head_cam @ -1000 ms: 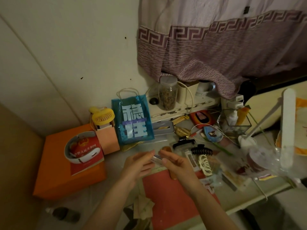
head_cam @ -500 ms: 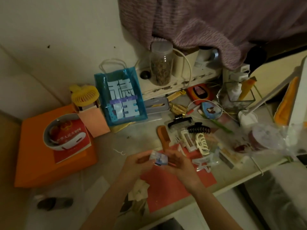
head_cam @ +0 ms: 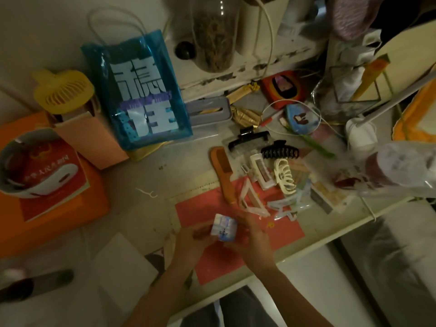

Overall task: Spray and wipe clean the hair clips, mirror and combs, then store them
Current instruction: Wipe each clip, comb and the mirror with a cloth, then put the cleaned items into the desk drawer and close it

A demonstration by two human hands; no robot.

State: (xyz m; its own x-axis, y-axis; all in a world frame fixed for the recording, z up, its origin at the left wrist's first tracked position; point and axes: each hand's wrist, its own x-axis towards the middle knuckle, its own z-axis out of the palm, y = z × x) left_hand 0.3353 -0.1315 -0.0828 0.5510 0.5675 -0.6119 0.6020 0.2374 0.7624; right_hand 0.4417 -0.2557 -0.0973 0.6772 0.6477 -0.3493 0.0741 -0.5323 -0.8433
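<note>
Both hands have dropped toward the near edge of the table since half a second ago, and the small mirror [head_cam: 224, 227] they share now shows its pale, reflective face tilted up. It sits between the two hands above the red mat [head_cam: 278, 234]: the left hand [head_cam: 188, 244] grips its left side with curled fingers, and the right hand [head_cam: 254, 239] curls round its right side, though the dim, blurred picture hides exactly how each fingertip lies. Beyond the hands, farther from the person, lie the other pieces: an orange comb [head_cam: 223, 172] slanting onto the mat's far edge, a black claw clip [head_cam: 279, 152], a cream claw clip [head_cam: 285, 177] just beside it, and a clear triangular clip [head_cam: 250, 199] nearest the mirror but apart from it. A blue gift bag [head_cam: 141, 90] stands at the back left.
</note>
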